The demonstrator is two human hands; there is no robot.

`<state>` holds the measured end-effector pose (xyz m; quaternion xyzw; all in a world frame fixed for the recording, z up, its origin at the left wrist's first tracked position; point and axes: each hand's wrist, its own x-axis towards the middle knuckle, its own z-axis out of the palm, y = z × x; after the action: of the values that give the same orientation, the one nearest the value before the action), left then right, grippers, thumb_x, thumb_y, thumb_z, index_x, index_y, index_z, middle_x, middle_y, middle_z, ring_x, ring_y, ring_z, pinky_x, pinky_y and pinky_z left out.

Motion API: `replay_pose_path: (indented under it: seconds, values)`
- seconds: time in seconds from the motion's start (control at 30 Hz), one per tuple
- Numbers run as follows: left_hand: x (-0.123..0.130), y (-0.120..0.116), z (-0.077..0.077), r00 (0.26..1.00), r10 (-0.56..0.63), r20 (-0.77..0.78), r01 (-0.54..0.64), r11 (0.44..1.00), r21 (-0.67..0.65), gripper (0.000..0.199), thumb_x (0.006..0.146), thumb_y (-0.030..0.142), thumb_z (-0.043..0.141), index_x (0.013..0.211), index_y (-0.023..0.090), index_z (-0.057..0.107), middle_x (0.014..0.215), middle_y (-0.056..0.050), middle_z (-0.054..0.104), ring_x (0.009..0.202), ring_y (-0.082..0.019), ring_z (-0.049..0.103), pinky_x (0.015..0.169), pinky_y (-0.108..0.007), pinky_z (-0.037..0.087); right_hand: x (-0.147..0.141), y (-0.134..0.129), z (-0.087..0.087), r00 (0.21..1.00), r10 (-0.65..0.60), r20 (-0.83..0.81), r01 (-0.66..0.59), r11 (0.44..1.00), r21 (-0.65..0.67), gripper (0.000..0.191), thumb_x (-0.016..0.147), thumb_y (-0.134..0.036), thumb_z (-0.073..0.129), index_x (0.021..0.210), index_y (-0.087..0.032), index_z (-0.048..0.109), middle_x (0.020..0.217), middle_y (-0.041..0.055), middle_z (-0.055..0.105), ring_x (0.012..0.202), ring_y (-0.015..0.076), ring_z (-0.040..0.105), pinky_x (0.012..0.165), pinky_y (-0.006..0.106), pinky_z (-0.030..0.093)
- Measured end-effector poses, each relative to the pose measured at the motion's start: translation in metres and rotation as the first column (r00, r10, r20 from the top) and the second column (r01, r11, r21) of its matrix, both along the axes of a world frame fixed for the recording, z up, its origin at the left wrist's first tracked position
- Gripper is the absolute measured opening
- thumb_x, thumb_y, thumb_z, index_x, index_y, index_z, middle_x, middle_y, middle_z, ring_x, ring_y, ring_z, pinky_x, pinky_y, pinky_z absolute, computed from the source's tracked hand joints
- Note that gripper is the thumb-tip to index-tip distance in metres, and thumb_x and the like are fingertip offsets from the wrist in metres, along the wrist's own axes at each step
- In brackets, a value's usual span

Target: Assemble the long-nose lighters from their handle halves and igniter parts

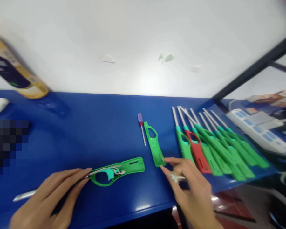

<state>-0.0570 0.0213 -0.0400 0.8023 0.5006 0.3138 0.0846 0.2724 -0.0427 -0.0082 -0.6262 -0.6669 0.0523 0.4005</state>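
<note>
Head view: the left hand pinches the nozzle end of an opened green lighter half lying left-right on the blue surface, its wide end toward the green cover. The right hand fingertips touch that cover's near end, its grip closed on a small part; the cover runs away toward the screwdriver.

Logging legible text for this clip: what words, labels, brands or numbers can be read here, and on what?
None can be read.
Yellow and dark can: a printed label, too blurred to read.
Power strip: no readable marking.
Boxes at far right: print too blurred.
Pixelated patch at left: masked, unreadable.
The lighters, the open lighter shell by the left hand, the shell half touched by the right hand and the screwdriver show no text.
</note>
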Motion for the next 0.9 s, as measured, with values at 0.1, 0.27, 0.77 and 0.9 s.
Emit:
replay_pose_path:
  seconds: [0.1,0.27,0.77,0.9]
  values:
    - [0.010,-0.004,0.018,0.998,-0.060,-0.020,0.060,0.998,0.032,0.021,0.104,0.031,0.057,0.123,0.028,0.066,0.117,0.001,0.069,0.105,-0.016,0.066,0.102,-0.030,0.049,-0.002,0.002,0.000,0.986,0.145,0.079,-0.147,0.989,0.025,0.026,0.092,-0.010,0.067,0.084,-0.024,0.046,0.100,0.0034,0.071,0.110,0.0194,0.068,0.090,0.031,0.054]
    - [0.017,-0.007,0.029,0.997,-0.059,-0.056,0.059,0.998,-0.008,0.019,0.105,0.026,0.055,0.122,0.025,0.064,0.116,-0.001,0.065,0.103,-0.014,0.064,0.094,-0.026,0.049,-0.020,0.015,-0.005,0.875,0.429,0.226,-0.402,0.902,-0.157,0.022,0.092,-0.007,0.060,0.093,-0.023,0.046,0.146,0.0076,0.057,0.143,0.0229,0.046,0.119,0.045,0.035]
    - [0.020,-0.013,0.023,0.998,-0.057,0.011,0.058,0.996,-0.073,0.018,0.104,0.020,0.055,0.121,0.024,0.059,0.114,0.001,0.065,0.105,-0.013,0.061,0.095,-0.028,0.046,-0.026,0.023,-0.008,0.878,0.458,0.137,-0.428,0.881,-0.204,0.025,0.091,0.001,0.056,0.098,-0.023,0.052,0.131,0.0044,0.063,0.123,0.0224,0.054,0.099,0.042,0.045]
    - [0.020,-0.012,0.022,0.999,-0.048,-0.014,0.047,0.996,-0.076,0.019,0.105,0.022,0.054,0.122,0.026,0.060,0.115,0.000,0.065,0.105,-0.015,0.062,0.095,-0.030,0.047,-0.027,0.023,-0.009,0.880,0.453,0.140,-0.427,0.885,-0.184,0.021,0.093,-0.005,0.060,0.096,-0.023,0.050,0.133,0.0040,0.062,0.123,0.0212,0.054,0.102,0.041,0.043]
